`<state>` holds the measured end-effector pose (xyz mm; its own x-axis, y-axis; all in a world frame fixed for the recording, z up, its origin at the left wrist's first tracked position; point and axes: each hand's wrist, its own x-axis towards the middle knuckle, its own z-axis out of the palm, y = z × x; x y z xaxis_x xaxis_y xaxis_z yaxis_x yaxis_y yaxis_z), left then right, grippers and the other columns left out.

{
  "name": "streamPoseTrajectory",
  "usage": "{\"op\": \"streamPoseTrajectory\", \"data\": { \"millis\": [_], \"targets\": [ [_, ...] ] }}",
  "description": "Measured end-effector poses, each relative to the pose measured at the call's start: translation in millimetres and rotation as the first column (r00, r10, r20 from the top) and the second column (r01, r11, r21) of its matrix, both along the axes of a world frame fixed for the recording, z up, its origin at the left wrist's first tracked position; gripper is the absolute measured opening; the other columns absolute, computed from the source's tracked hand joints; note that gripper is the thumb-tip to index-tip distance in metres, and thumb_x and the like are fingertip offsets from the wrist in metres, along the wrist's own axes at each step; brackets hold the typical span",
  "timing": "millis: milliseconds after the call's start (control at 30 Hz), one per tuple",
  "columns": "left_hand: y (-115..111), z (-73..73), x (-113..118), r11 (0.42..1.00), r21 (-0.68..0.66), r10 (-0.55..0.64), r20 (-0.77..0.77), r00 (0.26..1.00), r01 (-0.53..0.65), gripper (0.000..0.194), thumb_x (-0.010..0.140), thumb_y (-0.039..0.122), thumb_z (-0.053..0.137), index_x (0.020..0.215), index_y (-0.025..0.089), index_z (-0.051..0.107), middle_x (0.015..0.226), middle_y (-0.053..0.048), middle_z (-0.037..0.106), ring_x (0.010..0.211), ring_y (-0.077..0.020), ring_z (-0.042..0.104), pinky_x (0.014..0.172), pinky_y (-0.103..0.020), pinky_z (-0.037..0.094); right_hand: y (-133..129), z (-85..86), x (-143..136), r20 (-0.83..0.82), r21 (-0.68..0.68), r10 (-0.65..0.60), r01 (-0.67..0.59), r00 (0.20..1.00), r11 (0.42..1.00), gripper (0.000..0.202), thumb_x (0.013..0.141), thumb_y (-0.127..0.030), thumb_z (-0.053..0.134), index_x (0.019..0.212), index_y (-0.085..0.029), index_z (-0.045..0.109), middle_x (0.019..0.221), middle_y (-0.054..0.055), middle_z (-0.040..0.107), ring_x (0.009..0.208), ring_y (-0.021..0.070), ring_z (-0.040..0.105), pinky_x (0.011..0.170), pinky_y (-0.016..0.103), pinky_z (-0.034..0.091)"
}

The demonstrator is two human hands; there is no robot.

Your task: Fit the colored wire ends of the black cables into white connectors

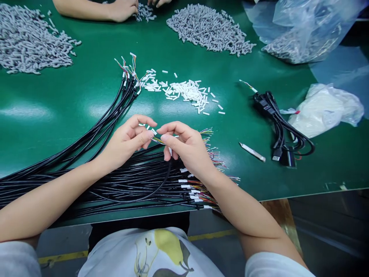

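Note:
Close together above the table are my two hands. My right hand (187, 148) grips the end of a black cable (166, 181), which curves down from its fingers. Thin coloured wires (157, 140) run from that end across to my left hand (129, 138), whose thumb and fingers pinch at their tips. A few small white tubes show by the left fingertips; whether they are held or lie behind is unclear. Beneath my hands spreads a thick bundle of black cables (129, 188) with white sleeves and bare coloured wires at the right end.
Several cables (109, 111) bend away at left, near a pile of white tubes (187, 92). Grey pieces lie in heaps (210, 29). On the right are a cutter-like tool (252, 152), a coiled cord (278, 123) and plastic bags (325, 109). Another person's hand (123, 9) works opposite.

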<state>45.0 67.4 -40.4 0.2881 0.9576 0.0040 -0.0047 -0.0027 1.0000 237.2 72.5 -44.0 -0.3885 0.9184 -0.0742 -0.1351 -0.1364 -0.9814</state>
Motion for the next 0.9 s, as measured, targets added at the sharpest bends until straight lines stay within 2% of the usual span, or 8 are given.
{"op": "streamPoseTrajectory", "data": {
  "millis": [67,200,367,533,633,733,800,900],
  "targets": [
    [-1.0,0.3,-0.2,0.995,0.096,0.002,-0.076,0.997,0.006,0.015,0.093,0.028,0.068,0.105,0.02,0.063,0.062,0.006,0.056,0.057,-0.0088,0.053,0.053,-0.021,0.039,-0.6,0.8,0.0,-0.008,-0.002,0.012,-0.012,1.0,1.0,0.016,0.087,-0.033,0.074,0.093,-0.019,0.067,0.072,-0.007,0.06,0.046,0.0028,0.06,0.04,0.018,0.032],
    [-2.2,0.1,-1.1,0.979,0.205,0.021,-0.201,0.979,0.021,0.007,0.095,0.026,0.064,0.095,0.019,0.063,0.068,0.004,0.059,0.059,-0.0088,0.056,0.054,-0.021,0.041,-1.0,1.0,-0.1,-0.004,0.02,0.026,-0.026,1.0,0.999,0.012,0.089,-0.03,0.071,0.09,-0.018,0.067,0.069,-0.008,0.059,0.045,0.0018,0.059,0.042,0.018,0.033],
    [-2.8,-1.6,-2.3,0.969,0.245,0.033,-0.248,0.968,0.03,0.009,0.096,0.023,0.06,0.104,0.02,0.062,0.066,0.005,0.06,0.06,-0.0096,0.058,0.056,-0.022,0.043,-0.8,1.0,-0.9,-0.031,0.034,-0.002,0.003,1.0,0.999,0.015,0.09,-0.034,0.071,0.093,-0.02,0.066,0.072,-0.007,0.061,0.046,0.002,0.057,0.043,0.019,0.037],
    [-3.1,-1.0,-2.3,0.966,0.258,0.038,-0.24,0.97,0.026,0.002,0.096,0.022,0.06,0.097,0.02,0.06,0.065,0.006,0.059,0.054,-0.0078,0.053,0.052,-0.021,0.042,-1.6,1.7,-1.0,0.041,0.081,0.024,-0.027,0.999,0.996,0.013,0.093,-0.034,0.066,0.093,-0.021,0.065,0.069,-0.007,0.057,0.047,0.0029,0.054,0.045,0.021,0.036],
    [-4.7,0.9,-1.2,0.979,0.205,0.024,-0.201,0.979,0.018,0.006,0.097,0.024,0.06,0.093,0.02,0.058,0.067,0.005,0.061,0.054,-0.007,0.054,0.051,-0.019,0.044,-3.3,-0.8,-2.5,0.141,0.279,-0.038,-0.003,0.989,0.96,0.011,0.086,-0.028,0.072,0.092,-0.021,0.065,0.082,-0.004,0.058,0.055,0.0038,0.051,0.048,0.021,0.038],
    [-6.2,2.7,0.3,0.993,0.114,-0.017,-0.165,0.986,0.036,0.01,0.097,0.026,0.061,0.09,0.019,0.057,0.067,0.005,0.062,0.054,-0.0064,0.055,0.052,-0.018,0.045,-5.4,-4.2,-4.1,0.207,0.553,-0.198,0.052,0.958,0.831,0.007,0.083,-0.017,0.07,0.085,-0.021,0.065,0.08,-0.003,0.056,0.067,0.0082,0.051,0.056,0.022,0.042],
    [-5.8,3.0,1.1,0.997,0.035,-0.067,-0.105,0.992,0.071,0.012,0.095,0.026,0.064,0.089,0.018,0.058,0.067,0.004,0.064,0.054,-0.0064,0.056,0.052,-0.018,0.046,-6.6,-4.8,-4.4,0.208,0.615,-0.262,0.082,0.942,0.784,0.008,0.086,-0.014,0.066,0.081,-0.021,0.064,0.077,-0.003,0.055,0.069,0.0094,0.052,0.058,0.023,0.042],
    [-2.9,2.3,1.2,0.983,-0.101,-0.141,0.102,0.985,0.151,0.016,0.091,0.028,0.071,0.097,0.017,0.06,0.074,0.002,0.068,0.059,-0.0075,0.061,0.056,-0.019,0.049,-8.5,-2.8,-3.6,0.198,0.581,-0.299,0.134,0.934,0.803,0.009,0.085,-0.016,0.066,0.078,-0.021,0.064,0.081,-0.002,0.053,0.067,0.0092,0.051,0.052,0.022,0.04]
  ]
}}
